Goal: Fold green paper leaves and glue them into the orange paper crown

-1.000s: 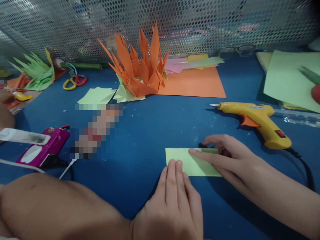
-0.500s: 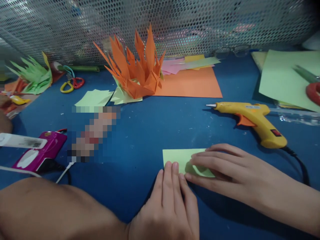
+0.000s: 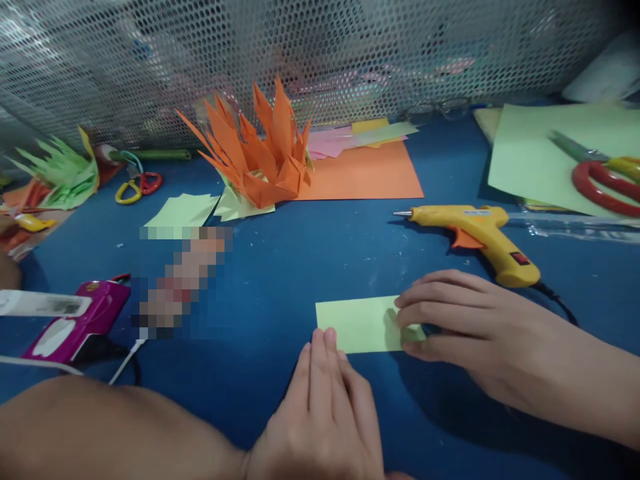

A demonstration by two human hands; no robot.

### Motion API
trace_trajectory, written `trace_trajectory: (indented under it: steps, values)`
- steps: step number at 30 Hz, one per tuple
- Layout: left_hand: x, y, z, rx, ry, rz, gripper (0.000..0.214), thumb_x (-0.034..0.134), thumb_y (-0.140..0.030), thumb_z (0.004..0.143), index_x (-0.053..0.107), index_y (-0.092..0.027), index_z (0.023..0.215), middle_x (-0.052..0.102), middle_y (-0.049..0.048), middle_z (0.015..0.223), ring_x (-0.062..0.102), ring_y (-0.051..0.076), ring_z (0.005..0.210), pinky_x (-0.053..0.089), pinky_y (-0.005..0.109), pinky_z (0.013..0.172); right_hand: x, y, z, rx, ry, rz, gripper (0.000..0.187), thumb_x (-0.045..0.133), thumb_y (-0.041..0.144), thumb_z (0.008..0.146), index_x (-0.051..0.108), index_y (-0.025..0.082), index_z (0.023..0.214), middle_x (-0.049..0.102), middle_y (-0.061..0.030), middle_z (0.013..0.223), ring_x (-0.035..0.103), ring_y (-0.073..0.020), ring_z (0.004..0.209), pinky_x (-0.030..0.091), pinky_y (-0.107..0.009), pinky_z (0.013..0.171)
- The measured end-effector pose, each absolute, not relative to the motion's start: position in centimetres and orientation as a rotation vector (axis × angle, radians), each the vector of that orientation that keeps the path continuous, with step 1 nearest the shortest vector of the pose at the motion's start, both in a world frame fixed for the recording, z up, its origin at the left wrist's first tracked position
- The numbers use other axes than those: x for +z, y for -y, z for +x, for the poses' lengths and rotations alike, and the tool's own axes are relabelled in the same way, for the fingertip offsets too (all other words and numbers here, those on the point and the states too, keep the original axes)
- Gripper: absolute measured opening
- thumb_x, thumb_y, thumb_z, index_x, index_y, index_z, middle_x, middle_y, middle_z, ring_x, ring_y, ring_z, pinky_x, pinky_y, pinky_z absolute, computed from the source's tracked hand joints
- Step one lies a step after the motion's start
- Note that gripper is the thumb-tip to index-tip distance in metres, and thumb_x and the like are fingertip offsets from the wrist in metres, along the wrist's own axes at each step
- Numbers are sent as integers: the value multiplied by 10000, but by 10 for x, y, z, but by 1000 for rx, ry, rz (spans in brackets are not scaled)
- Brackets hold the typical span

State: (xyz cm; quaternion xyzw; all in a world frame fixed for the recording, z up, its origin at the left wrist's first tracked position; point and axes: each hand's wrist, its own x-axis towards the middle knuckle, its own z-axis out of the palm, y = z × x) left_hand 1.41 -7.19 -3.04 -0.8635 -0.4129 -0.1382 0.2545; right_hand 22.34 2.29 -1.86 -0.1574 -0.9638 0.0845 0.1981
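A pale green rectangle of paper (image 3: 360,327), apparently folded, lies flat on the blue tabletop in front of me. My left hand (image 3: 323,413) rests at its lower left corner, with straight fingers laid side by side and the fingertips on the paper's near edge. Over the right end arches my right hand (image 3: 460,317), its fingers spread and slightly bent, the tips touching or just above the paper. The palm side of that hand is hidden. Beyond it lies a yellow glue gun (image 3: 470,223) with an orange trigger, its nozzle to the left.
An orange folded-paper piece (image 3: 270,153) with tall points stands at the back, beside an orange sheet (image 3: 370,173). Green slips (image 3: 183,210), scissors (image 3: 137,187), a magenta device (image 3: 83,320) and cables lie left. Scissors (image 3: 600,173) rest on green sheets (image 3: 525,147) at right.
My right hand has slid right along the paper, away from my left fingertips, baring more of the paper. My left fingers stay at its corner. The whole view has shifted slightly.
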Motion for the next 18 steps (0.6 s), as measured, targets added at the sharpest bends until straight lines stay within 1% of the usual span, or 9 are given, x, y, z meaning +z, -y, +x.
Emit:
trace_trajectory:
  steps: [2, 4, 7, 9, 12, 14, 15, 16, 18]
  values:
    - [-33, 71, 14, -441, 1127, -2289, 711, 234, -429, 1008, 752, -12, 759, 753, 240, 853, 762, 323, 790, 637, 301, 628, -17, -22, 224, 198, 2699, -461, 367, 350, -19, 854, 608, 197, 708, 696, -30, 867, 627, -168, 935, 483, -367, 863]
    - [-32, 69, 12, -412, 1096, -2296, 730, 274, -522, 994, 751, -38, 727, 757, 235, 870, 767, 311, 769, 628, 289, 620, -18, -20, 224, 161, 2700, -482, 380, 343, -5, 865, 577, 200, 648, 684, -45, 828, 629, -170, 878, 487, -370, 826]
    - [-23, 63, 11, -353, 1081, -2336, 885, 191, -678, 947, 761, -55, 684, 764, 222, 853, 768, 281, 722, 623, 275, 630, -21, -16, 223, 122, 2680, -489, 385, 351, 16, 885, 581, 204, 640, 662, -53, 779, 617, -168, 814, 482, -354, 773]
    - [-18, 59, 11, -320, 1078, -2348, 963, 185, -782, 875, 775, -45, 686, 765, 224, 834, 766, 289, 726, 626, 293, 652, -23, -15, 223, 120, 2664, -494, 383, 355, 19, 889, 594, 204, 654, 649, -52, 753, 608, -167, 792, 473, -344, 755]
    - [-17, 55, 11, -280, 1097, -2349, 1011, 314, -919, 701, 787, -25, 708, 762, 241, 851, 758, 318, 760, 629, 327, 673, -24, -15, 224, 137, 2658, -503, 379, 358, 7, 880, 603, 204, 668, 635, -52, 728, 595, -166, 770, 462, -344, 759]
    - [-16, 51, 11, -266, 1116, -2367, 997, 412, -948, 602, 787, -30, 709, 762, 247, 865, 750, 326, 785, 626, 342, 688, -24, -15, 224, 144, 2656, -499, 378, 358, -7, 865, 597, 202, 660, 630, -49, 719, 580, -163, 751, 456, -341, 768]
    - [-13, 48, 10, -250, 1130, -2396, 962, 453, -941, 585, 785, -45, 697, 765, 238, 845, 745, 320, 776, 621, 344, 681, -23, -15, 224, 145, 2652, -493, 375, 359, -13, 856, 590, 199, 651, 629, -46, 715, 570, -159, 740, 454, -337, 769]
    - [-8, 43, 10, -211, 1150, -2436, 916, 487, -926, 588, 780, -63, 685, 765, 226, 829, 738, 317, 773, 613, 349, 668, -23, -16, 224, 144, 2646, -487, 370, 361, -18, 848, 581, 194, 640, 627, -41, 709, 557, -155, 726, 452, -330, 766]
    - [11, 28, 6, -7, 1295, -2613, 750, 512, -850, 693, 741, -141, 608, 732, 131, 670, 696, 254, 632, 553, 318, 531, -23, -16, 222, 132, 2630, -476, 358, 366, -23, 836, 567, 184, 625, 618, -27, 691, 522, -145, 691, 445, -316, 750]
